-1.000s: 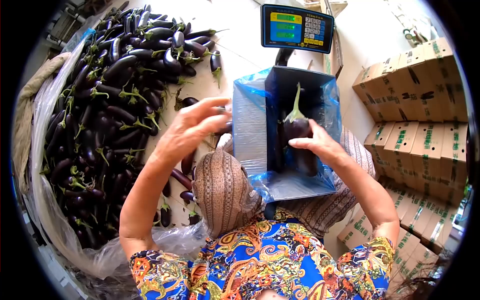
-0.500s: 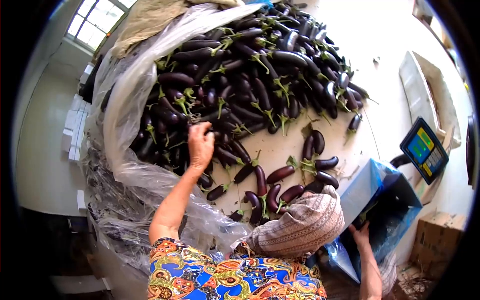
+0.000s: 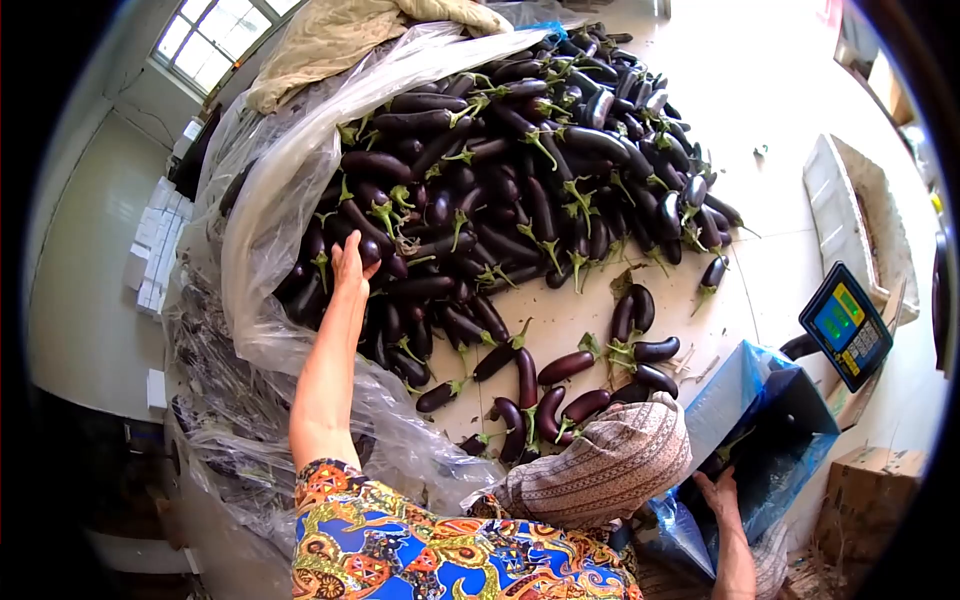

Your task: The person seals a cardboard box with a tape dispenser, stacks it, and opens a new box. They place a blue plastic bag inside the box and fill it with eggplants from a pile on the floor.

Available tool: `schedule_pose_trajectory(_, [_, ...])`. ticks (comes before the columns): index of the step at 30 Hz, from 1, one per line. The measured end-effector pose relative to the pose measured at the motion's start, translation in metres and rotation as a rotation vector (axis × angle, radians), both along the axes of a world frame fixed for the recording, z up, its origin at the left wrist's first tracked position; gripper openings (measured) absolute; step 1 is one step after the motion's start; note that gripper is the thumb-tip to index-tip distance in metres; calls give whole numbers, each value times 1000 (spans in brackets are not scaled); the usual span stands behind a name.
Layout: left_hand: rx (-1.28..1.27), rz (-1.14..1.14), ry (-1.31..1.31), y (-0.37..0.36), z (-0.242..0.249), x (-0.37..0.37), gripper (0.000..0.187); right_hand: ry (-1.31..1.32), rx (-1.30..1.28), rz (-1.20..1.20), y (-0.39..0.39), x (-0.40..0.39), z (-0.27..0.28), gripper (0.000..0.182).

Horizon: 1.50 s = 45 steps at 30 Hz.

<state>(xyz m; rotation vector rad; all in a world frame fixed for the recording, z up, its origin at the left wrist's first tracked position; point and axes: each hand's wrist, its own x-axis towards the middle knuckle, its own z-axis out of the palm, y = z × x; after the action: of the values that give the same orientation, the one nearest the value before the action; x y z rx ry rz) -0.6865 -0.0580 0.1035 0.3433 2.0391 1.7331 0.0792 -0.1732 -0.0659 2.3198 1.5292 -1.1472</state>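
Note:
My left hand [image 3: 350, 265] is over the left part of a big heap of eggplants [image 3: 540, 200]. Its fingers stretch forward with the thumb apart, against the rounded end of a dark eggplant [image 3: 371, 250]. At lower right my right hand [image 3: 720, 492] reaches into a blue-lined box [image 3: 712, 400] that tilts to one side. Thumb and fingers sit around a dark eggplant with a green stem [image 3: 738, 438], mostly lost in shadow. Between the heap and the box, several loose eggplants [image 3: 567, 367] lie on the pale tiled floor.
Clear plastic sheeting [image 3: 265, 220] borders the heap on the left, with beige cloth [image 3: 330, 45] above. A scale display [image 3: 846, 325] stands beyond the box. A white foam trough [image 3: 835, 200] and a cardboard box [image 3: 870, 490] are on the right. Patterned fabric [image 3: 600, 465] bulges up near me.
My left hand has moved left and farther up the heap, its fingers now straighter. My right hand stays inside the box. The whole view has shifted slightly.

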Motion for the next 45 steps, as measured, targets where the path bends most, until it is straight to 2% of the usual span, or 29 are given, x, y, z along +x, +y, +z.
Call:
schedule_pose_trajectory(3, [-7,-25,76,-16,-8,4,82,29,-17,8,5,-3,4,113])
schedule_pose_trajectory(4, [-2,-25,86,-18,-1,14,71,31,-18,-5,2,0,-3,112])
schedule_pose_trajectory(7, [-57,-309,-37,-36,9,71,59,53,-14,-25,7,5,-5,110])
schedule_pose_trajectory(8, [15,-379,-81,-43,7,97,54,67,-21,-25,7,6,-6,110])
schedule_pose_trajectory(9, [77,-452,-140,-48,-3,123,49,76,21,-50,3,13,-20,106])
schedule_pose_trajectory(11, [49,-541,-126,-52,-37,150,40,108,15,-27,10,3,8,101])
schedule_pose_trajectory(13, [6,-605,57,-57,-98,153,45,113,-31,-52,13,-8,27,94])
schedule_pose_trajectory(15, [-198,-497,60,-57,-137,156,49,151,57,-45,6,-2,16,92])
schedule_pose_trajectory(16, [-222,-399,330,-51,-148,153,51,130,48,-38,6,-1,17,91])
schedule_pose_trajectory(17, [-292,-425,765,-37,-127,147,48,114,52,-21,5,4,13,90])
schedule_pose_trajectory(19, [-55,-420,878,-7,-49,141,43,86,47,16,4,12,3,89])
schedule_pose_trajectory(21, [13,-307,1218,29,2,105,41,133,-10,-28,13,-5,30,86])
schedule_pose_trajectory(22, [-39,-267,1434,47,19,82,44,155,-35,-54,17,-11,40,85])
schedule_pose_trajectory(23, [-85,-225,1647,66,35,59,48,131,7,-27,14,-2,21,81])
schedule_pose_trajectory(25, [-275,-156,1797,100,46,19,57,69,85,13,-1,27,-27,75])
schedule_pose_trajectory(27, [-587,-312,1793,114,56,-1,64,25,43,44,-3,22,-14,75])
schedule_pose_trajectory(28, [-681,-306,1820,117,57,-7,64,6,22,57,-1,14,0,75])
schedule_pose_trajectory(29, [-750,-358,1806,121,59,-12,53,15,43,76,-1,7,13,78])
schedule_pose_trajectory(31, [-950,-304,1897,129,69,-1,39,31,75,113,0,-2,36,83])
schedule_pose_trajectory(33, [-947,-294,1995,134,68,-13,26,77,129,127,-1,0,32,80])
schedule_pose_trajectory(35, [-839,-402,2075,131,76,-13,25,60,101,107,2,-1,31,79])
schedule_pose_trajectory(36, [-833,-551,2009,126,81,1,26,60,174,141,-4,9,10,76])
schedule_pose_trajectory(37, [-856,-711,1934,125,85,19,37,63,73,90,5,4,21,67])
schedule_pose_trajectory(38, [-687,-840,1958,122,77,29,49,89,132,93,3,7,21,59])
schedule_pose_trajectory(39, [-687,-886,2032,115,72,51,62,14,95,132,2,13,14,56])
schedule_pose_trajectory(40, [-573,-980,2031,106,70,78,65,-19,48,103,9,7,35,56])
schedule_pose_trajectory(41, [-455,-1063,1970,95,73,115,66,-5,71,85,6,14,29,55])
schedule_pose_trajectory(43, [-226,-1162,1819,78,77,184,64,142,-89,38,23,17,67,52])
schedule_pose_trajectory(45, [17,-1344,1404,61,94,273,64,503,-150,-269,34,25,90,51])
